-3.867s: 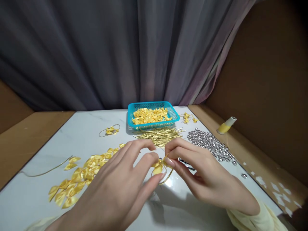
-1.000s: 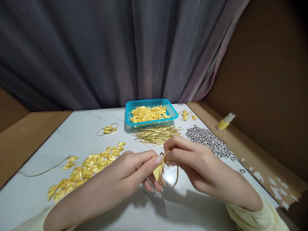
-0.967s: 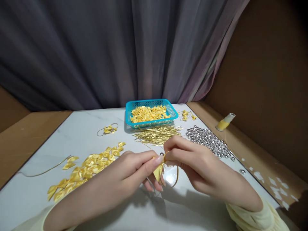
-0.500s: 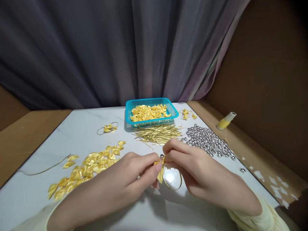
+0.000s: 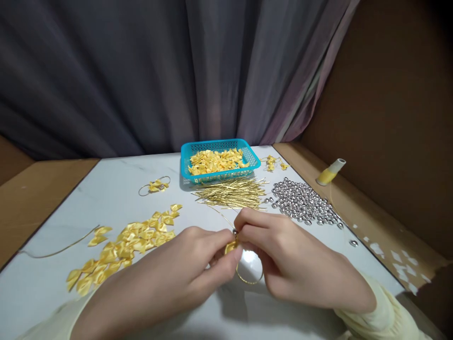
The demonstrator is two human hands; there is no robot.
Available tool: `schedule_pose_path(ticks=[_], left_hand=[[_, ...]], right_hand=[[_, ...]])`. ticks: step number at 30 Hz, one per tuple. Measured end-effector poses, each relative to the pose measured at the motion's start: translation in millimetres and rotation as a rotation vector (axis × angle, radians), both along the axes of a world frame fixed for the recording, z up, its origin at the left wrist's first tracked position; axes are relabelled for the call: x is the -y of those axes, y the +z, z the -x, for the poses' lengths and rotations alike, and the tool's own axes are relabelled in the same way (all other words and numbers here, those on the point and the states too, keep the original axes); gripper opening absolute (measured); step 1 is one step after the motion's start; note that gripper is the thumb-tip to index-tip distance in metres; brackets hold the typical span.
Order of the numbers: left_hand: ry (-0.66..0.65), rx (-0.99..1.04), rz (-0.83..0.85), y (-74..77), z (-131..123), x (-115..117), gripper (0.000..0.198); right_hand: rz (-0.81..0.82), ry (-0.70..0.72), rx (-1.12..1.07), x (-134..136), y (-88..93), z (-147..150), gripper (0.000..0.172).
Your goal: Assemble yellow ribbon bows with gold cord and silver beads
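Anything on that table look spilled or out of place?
A lone silver bead lies apart from the silver pile, near the right edge of the table, as if it strayed. White patches spot the brown surface beyond; scraps or wear, I can't tell.

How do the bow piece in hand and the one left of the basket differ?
The held piece is pinched by left hand and right hand; the other piece rests on the table. The held piece is partly covered, the other piece uncovered. Both are yellow with looped wire.
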State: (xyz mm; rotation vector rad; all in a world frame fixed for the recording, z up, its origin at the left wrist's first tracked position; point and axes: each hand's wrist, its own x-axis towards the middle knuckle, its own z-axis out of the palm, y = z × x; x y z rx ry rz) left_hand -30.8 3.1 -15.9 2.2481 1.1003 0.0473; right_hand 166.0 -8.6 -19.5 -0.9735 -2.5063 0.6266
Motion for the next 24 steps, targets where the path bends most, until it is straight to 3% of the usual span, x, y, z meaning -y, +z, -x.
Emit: schedule_pose_path(ticks=[4,10,14,19,24], left_hand=[[-0.021,-0.051,-0.01,-3.8,-2,-1,0.026],[-0.123,-0.089,-0.051,-2.3,1,-1,0.031],[-0.166,-0.007,0.031,3.7,3,-6,0.035],[-0.169,0.097,0.177,10.0,2,-12,0.039],[-0.149,0.135,0.266,12.0,2,-12,0.038]], right_hand=[[0.003,0.019,0.045,1,1.0,-1,0.026],[0.016,0.039,0.114,0,1.3,-1,0.025],[0.052,0.04,0.069,0,2.1,-4,0.021],[0.135,-0.055,-0.08,2,9.5,-14,0.021],[0.264,-0.044,-0.07,-9,14.3,-22,0.016]])
